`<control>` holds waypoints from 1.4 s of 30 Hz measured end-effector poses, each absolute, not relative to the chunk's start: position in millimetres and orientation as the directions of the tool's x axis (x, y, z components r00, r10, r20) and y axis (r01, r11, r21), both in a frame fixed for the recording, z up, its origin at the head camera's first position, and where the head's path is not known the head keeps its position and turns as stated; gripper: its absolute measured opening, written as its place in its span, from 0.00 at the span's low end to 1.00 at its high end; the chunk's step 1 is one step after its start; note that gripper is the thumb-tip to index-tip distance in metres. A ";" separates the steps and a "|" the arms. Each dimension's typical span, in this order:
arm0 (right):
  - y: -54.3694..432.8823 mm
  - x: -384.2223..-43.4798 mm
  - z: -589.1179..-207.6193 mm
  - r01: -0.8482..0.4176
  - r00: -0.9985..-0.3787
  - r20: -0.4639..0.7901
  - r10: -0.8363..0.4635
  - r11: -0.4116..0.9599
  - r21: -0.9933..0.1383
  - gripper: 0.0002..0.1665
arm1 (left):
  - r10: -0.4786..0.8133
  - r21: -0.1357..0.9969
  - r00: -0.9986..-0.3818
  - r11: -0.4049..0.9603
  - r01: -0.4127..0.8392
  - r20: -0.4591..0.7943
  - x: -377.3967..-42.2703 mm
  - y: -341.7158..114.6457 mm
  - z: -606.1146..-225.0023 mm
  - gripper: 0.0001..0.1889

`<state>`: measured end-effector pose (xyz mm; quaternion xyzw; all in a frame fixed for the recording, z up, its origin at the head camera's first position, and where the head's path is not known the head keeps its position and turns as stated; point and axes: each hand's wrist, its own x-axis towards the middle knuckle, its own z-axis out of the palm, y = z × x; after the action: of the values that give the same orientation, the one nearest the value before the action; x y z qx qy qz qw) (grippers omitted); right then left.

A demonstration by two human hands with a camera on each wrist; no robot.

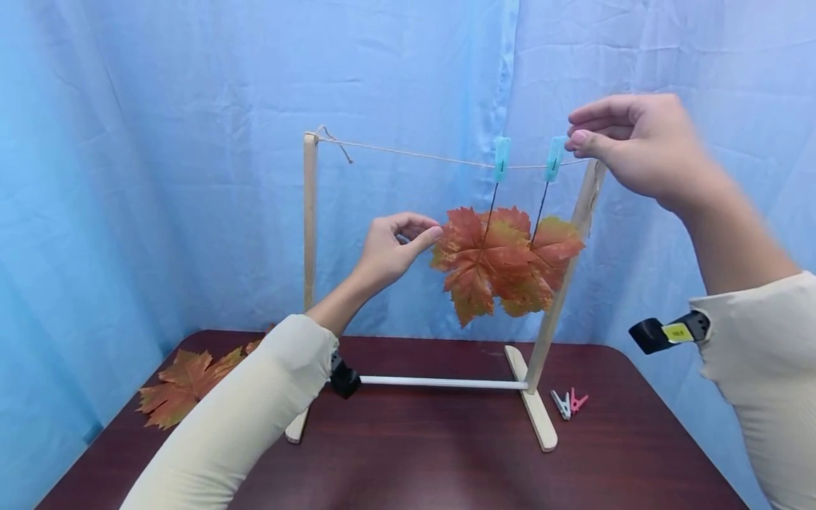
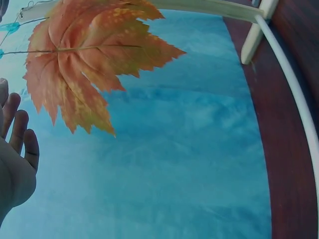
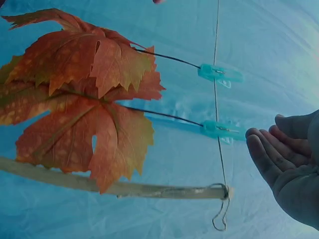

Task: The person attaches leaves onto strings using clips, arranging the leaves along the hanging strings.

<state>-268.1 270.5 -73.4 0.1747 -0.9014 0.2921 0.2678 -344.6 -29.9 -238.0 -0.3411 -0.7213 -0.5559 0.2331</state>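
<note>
Two orange-red artificial maple leaves, a front leaf [image 1: 474, 265] and a rear leaf [image 1: 557, 244], hang overlapping by dark stems. A left turquoise clothespin [image 1: 502, 159] and a right turquoise clothespin [image 1: 554, 159] clip the stems to a thin string [image 1: 408, 151]. My right hand [image 1: 656, 149] is beside the right clothespin, its fingers loosely bent. In the right wrist view, the fingertips [image 3: 253, 134] are right at that clothespin's outer end. My left hand [image 1: 392, 248] is at the front leaf's left edge, with relaxed fingers and nothing gripped. The left wrist view shows its fingers apart from the leaf.
The string spans a wooden frame with a left post [image 1: 309, 219], a right post [image 1: 561, 290] and a white lower bar [image 1: 440, 383]. More leaves [image 1: 181, 389] lie at the table's left. A white clothespin [image 1: 562, 404] and a pink clothespin [image 1: 578, 401] lie near the right foot [image 1: 538, 421]. Blue curtains hang behind.
</note>
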 end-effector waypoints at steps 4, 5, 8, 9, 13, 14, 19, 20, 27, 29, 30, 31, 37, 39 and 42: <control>283.4 -264.1 -76.3 -0.489 -0.787 0.596 -0.157 0.748 -0.449 0.26 | 0.242 0.652 -0.674 0.176 0.738 0.698 -338.4 -44.4 -248.5 0.09; 286.6 -263.4 -77.7 -0.491 -0.786 0.598 -0.157 0.745 -0.451 0.26 | 0.246 0.655 -0.677 0.178 0.735 0.693 -336.8 -48.2 -251.7 0.09; 297.4 -262.2 -83.6 -0.490 -0.790 0.595 -0.150 0.738 -0.464 0.26 | 0.253 0.663 -0.689 0.190 0.724 0.679 -332.7 -59.5 -262.4 0.09; 301.3 -262.1 -86.3 -0.491 -0.790 0.595 -0.150 0.735 -0.467 0.27 | 0.252 0.667 -0.695 0.196 0.718 0.674 -331.3 -63.3 -266.3 0.10; 319.0 -262.7 -99.6 -0.451 -0.806 0.579 -0.125 0.764 -0.461 0.28 | 0.248 0.686 -0.724 0.234 0.689 0.643 -325.1 -79.1 -282.0 0.10; 323.9 -263.5 -103.8 -0.438 -0.809 0.576 -0.120 0.775 -0.454 0.28 | 0.248 0.693 -0.735 0.246 0.678 0.631 -322.9 -83.5 -285.7 0.10; 349.2 -271.3 -128.7 -0.366 -0.828 0.554 -0.083 0.829 -0.422 0.29 | 0.246 0.710 -0.775 0.310 0.632 0.582 -315.0 -108.9 -305.6 0.10; 353.7 -273.0 -134.9 -0.352 -0.833 0.547 -0.078 0.838 -0.417 0.29 | 0.241 0.713 -0.783 0.323 0.622 0.573 -313.5 -114.1 -309.8 0.10; 384.4 -284.5 -187.4 -0.296 -0.876 0.476 -0.075 0.863 -0.410 0.30 | 0.236 0.747 -0.835 0.372 0.551 0.497 -302.9 -147.7 -339.8 0.09; 392.6 -287.4 -203.6 -0.300 -0.887 0.452 -0.092 0.860 -0.413 0.29 | 0.250 0.759 -0.848 0.379 0.530 0.467 -297.8 -155.4 -347.7 0.09; 396.5 -289.2 -211.8 -0.304 -0.894 0.435 -0.105 0.855 -0.420 0.28 | 0.255 0.764 -0.854 0.382 0.519 0.453 -295.3 -158.9 -351.3 0.09; 399.9 -290.9 -219.9 -0.305 -0.902 0.417 -0.115 0.852 -0.425 0.27 | 0.259 0.771 -0.860 0.382 0.509 0.439 -292.5 -162.0 -354.2 0.09; 414.5 -301.9 -270.3 -0.282 -0.935 0.329 -0.136 0.846 -0.453 0.26 | 0.243 0.779 -0.879 0.408 0.476 0.410 -282.1 -180.0 -369.7 0.08; 417.0 -304.2 -286.5 -0.266 -0.945 0.298 -0.133 0.845 -0.463 0.26 | 0.232 0.775 -0.885 0.427 0.466 0.404 -280.6 -187.5 -375.8 0.08; 419.7 -307.0 -308.6 -0.248 -0.957 0.255 -0.136 0.839 -0.484 0.26 | 0.234 0.767 -0.895 0.461 0.447 0.381 -279.2 -201.3 -385.8 0.09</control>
<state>-307.0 419.7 -308.6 0.1008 -0.9531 0.2651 0.1059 -279.2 -201.3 -385.8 -0.2007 -0.8473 -0.4790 0.1111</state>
